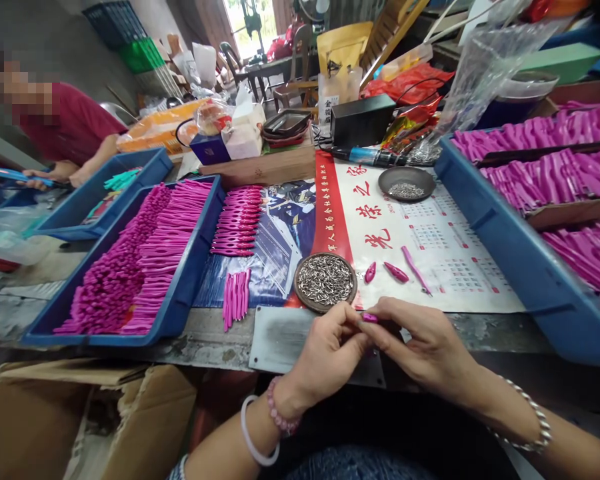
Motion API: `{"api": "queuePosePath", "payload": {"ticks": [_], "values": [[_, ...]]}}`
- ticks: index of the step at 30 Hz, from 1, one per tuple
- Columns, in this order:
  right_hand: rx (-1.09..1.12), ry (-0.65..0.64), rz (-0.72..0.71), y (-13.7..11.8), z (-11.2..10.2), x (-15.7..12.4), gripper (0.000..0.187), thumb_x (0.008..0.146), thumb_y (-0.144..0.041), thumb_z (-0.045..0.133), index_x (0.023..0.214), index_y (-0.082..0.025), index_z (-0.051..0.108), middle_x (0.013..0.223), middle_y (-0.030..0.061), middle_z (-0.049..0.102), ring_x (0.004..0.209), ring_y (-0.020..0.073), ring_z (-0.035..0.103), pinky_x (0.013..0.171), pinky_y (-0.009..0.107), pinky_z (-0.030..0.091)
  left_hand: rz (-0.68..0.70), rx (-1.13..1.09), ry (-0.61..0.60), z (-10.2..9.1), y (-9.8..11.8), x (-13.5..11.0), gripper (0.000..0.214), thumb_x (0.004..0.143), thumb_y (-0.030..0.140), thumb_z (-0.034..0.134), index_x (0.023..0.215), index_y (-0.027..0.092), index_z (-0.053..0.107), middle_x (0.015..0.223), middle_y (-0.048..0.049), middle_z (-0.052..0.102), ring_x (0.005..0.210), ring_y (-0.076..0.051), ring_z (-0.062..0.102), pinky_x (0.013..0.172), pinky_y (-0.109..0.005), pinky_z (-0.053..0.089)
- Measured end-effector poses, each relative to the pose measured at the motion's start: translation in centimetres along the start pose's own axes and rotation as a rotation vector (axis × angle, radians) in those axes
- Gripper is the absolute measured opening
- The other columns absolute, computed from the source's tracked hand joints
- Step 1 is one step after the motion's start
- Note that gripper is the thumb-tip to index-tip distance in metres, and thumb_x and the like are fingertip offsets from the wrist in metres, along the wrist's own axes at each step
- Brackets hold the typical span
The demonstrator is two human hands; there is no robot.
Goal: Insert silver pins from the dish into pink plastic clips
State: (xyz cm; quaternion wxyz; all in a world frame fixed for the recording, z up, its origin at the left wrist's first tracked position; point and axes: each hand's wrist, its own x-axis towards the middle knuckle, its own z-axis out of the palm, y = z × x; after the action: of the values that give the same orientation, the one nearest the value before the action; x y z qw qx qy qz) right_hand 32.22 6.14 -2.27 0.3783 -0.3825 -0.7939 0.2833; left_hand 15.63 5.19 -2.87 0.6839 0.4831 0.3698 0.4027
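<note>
Both hands meet above the front edge of the bench. My right hand is closed, pinching a small magenta plastic piece between thumb and fingers. The fingertips of my left hand are pressed together at the left end of that piece; whatever they grip is hidden. Just beyond the hands stands a round bowl full of small shiny metal pins. To its right lie two short magenta pieces and a long slim magenta strip with a metal tip. Beneath the left hand is a grey metal plate.
At left, a blue tray holds many magenta strips, with finished-looking rows and a small pile beside it. Another blue tray borders the right. A dark dish sits farther back. A co-worker sits at far left.
</note>
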Motion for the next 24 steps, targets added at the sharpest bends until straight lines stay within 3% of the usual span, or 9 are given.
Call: {"api": "queuePosePath", "payload": {"ticks": [4, 10, 15, 19, 24], "values": [[0.074, 0.007, 0.074, 0.0, -0.1, 0.7, 0.019, 0.096, -0.024, 0.053, 0.080, -0.015, 0.059, 0.068, 0.0004, 0.058, 0.060, 0.0123, 0.053, 0.055, 0.024, 0.040, -0.031, 0.005, 0.046, 0.1, 0.1, 0.2, 0.024, 0.085, 0.033, 0.068, 0.081, 0.016, 0.052, 0.070, 0.0023, 0.056, 0.064, -0.008, 0.052, 0.059, -0.020, 0.039], [0.551, -0.088, 0.581, -0.6, -1.2, 2.1, 0.031, 0.087, -0.042, 0.063, 0.070, -0.017, 0.054, 0.059, -0.0023, 0.055, 0.047, 0.0103, 0.054, 0.042, 0.019, 0.040, -0.231, -0.215, 0.086, 1.6, 1.6, 0.8, 0.033, 0.075, 0.039, 0.076, 0.084, 0.015, 0.055, 0.067, -0.0020, 0.065, 0.058, -0.013, 0.064, 0.054, -0.021, 0.049], [0.894, -0.060, 0.853, -0.5, -0.9, 1.5, 0.040, 0.073, -0.045, 0.080, 0.067, -0.017, 0.053, 0.048, -0.0062, 0.049, 0.036, 0.0051, 0.043, 0.034, 0.014, 0.031, -0.421, -0.375, 0.049, 2.1, 1.9, 0.7, 0.033, 0.068, 0.035, 0.080, 0.083, 0.011, 0.061, 0.073, -0.0072, 0.069, 0.057, -0.013, 0.066, 0.051, -0.019, 0.054], [1.127, -0.064, 0.962, -0.3, -0.2, 0.6, 0.039, 0.074, -0.040, 0.082, 0.067, -0.018, 0.051, 0.043, -0.0095, 0.043, 0.032, 0.0044, 0.037, 0.032, 0.015, 0.034, -0.459, -0.425, 0.049, 2.1, 1.2, 0.2, 0.024, 0.074, 0.027, 0.073, 0.086, 0.009, 0.065, 0.076, -0.0082, 0.069, 0.061, -0.013, 0.067, 0.053, -0.020, 0.057], [1.131, -0.046, 0.986, -0.3, 0.1, 0.4, 0.039, 0.072, -0.038, 0.084, 0.067, -0.017, 0.051, 0.043, -0.0088, 0.046, 0.032, 0.0018, 0.033, 0.031, 0.010, 0.029, -0.460, -0.491, 0.086, 2.3, 0.7, -0.2, 0.020, 0.074, 0.026, 0.074, 0.082, 0.010, 0.065, 0.074, -0.0078, 0.069, 0.059, -0.013, 0.066, 0.053, -0.020, 0.057]]}}
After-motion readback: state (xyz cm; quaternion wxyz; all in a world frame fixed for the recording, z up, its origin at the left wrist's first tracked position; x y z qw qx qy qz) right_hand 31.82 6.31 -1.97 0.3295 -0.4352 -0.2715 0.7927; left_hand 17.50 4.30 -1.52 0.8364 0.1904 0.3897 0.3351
